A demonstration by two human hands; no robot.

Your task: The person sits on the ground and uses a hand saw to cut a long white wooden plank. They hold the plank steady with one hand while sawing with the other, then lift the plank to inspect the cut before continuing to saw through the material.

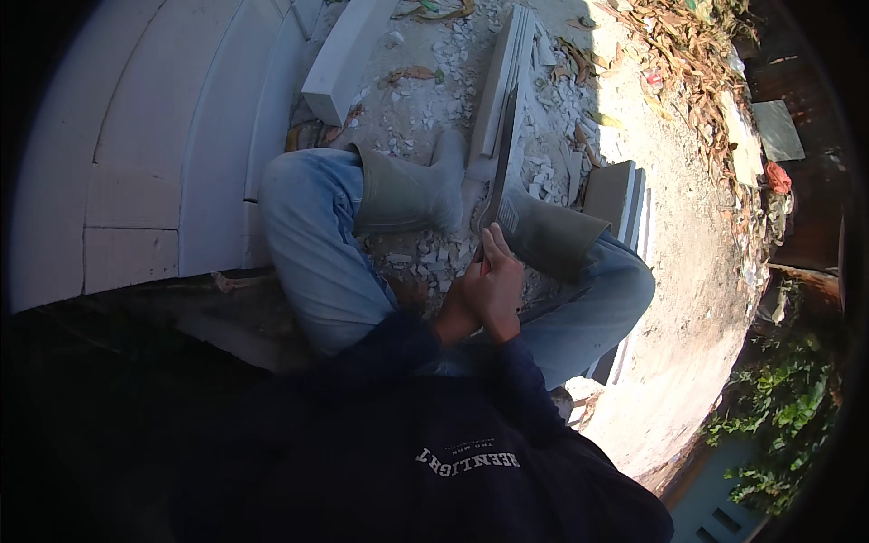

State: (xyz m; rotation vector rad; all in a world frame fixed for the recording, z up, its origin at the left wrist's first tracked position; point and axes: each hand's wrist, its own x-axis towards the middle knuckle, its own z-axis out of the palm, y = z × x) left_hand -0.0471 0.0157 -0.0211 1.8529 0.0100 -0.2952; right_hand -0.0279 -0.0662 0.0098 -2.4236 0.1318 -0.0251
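Note:
My right hand [498,281] is closed on a long, dark bladed tool with a red handle [484,265], two fingers stretched forward along it. My left hand [455,312] is closed beneath my right at the same handle, mostly hidden by it. The dark blade [505,145] runs forward along a narrow stack of pale board strips [498,77], which reaches between my grey-green rubber boots [407,195]. My jeans-clad knees are bent to either side of my hands.
Large pale blocks [136,154] are stacked at left. A loose pale block [335,77] lies ahead among rubble [543,172]. More slabs [606,195] lean beyond my right boot. Dry leaves [688,54], a red scrap [777,178] and leafy plants [787,416] are at right.

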